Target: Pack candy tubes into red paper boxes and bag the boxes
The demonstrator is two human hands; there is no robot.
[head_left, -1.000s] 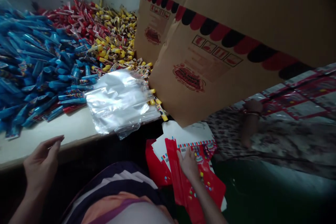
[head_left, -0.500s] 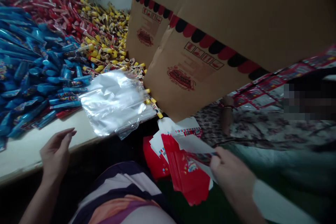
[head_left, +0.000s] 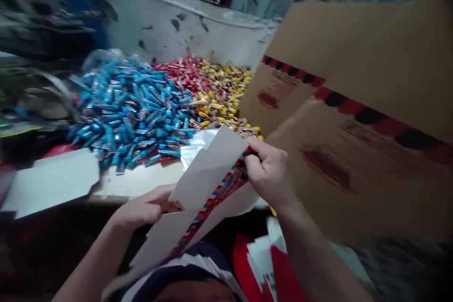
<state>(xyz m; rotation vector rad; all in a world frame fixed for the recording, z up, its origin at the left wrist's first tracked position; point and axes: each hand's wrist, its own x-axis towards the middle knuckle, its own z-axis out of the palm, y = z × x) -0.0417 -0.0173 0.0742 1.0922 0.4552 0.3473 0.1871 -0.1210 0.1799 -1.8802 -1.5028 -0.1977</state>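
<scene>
A printed cardboard box blank (head_left: 208, 165), white with a red and multicoloured strip, is held tilted in front of my body. My right hand (head_left: 267, 170) pinches its upper right edge between thumb and fingers. At the left edge, my left hand (head_left: 148, 207) has its fingers partly hidden behind the card and its thumb by a flap. Behind the card, part of the clear plastic bags (head_left: 198, 144) shows on the table. Below my right forearm are more red and white box blanks (head_left: 260, 255).
Blue tube-shaped packets (head_left: 130, 108) are heaped on the table (head_left: 118, 184), with red packets (head_left: 186, 73) and yellow-capped packets (head_left: 226, 89) behind. A large brown carton (head_left: 318, 132) stands at right. Another white box blank (head_left: 53, 181) lies at left.
My right hand has brought a box blank up from the lower right to the front of my body. My left hand has moved right to it. The view has swung left.
</scene>
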